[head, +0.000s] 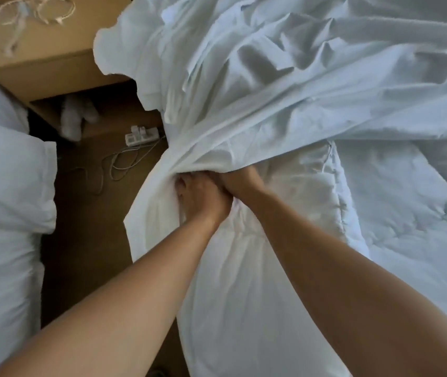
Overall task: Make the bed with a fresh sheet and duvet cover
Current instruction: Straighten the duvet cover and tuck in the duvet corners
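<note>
Though cut off at the left edge, puffy white bedding (7, 186), smooth-cased, rounded at the corners. Just right of it, boxy brown cabinet (48, 61), matte, with blurred round wire-rimmed glasses (34, 12) on top. Lower, on dark floor (80, 240), flat white power strip (142, 136) with thin cables (119, 164) looping away.

At centre, grips a gathered bunch of cover (271, 91) with left hand (203, 198), fingers curled tight into the cloth. Clamps the same bunch with right hand (240, 180), touching the left, fingertips buried in the folds, curled round fabric.

Cover: thin, smooth white cloth, creased into sharp ridges, spread over the bed from the bunch, long axis slanting up toward the upper right, folds fanning out from the grip.

Below and right of the hands, duvet (393, 200): thick, padded, stitched in quilted panels, softly lumpy, lying on the bed partly under the cover's edge, long axis running from the bottom edge up and rightward.
</note>
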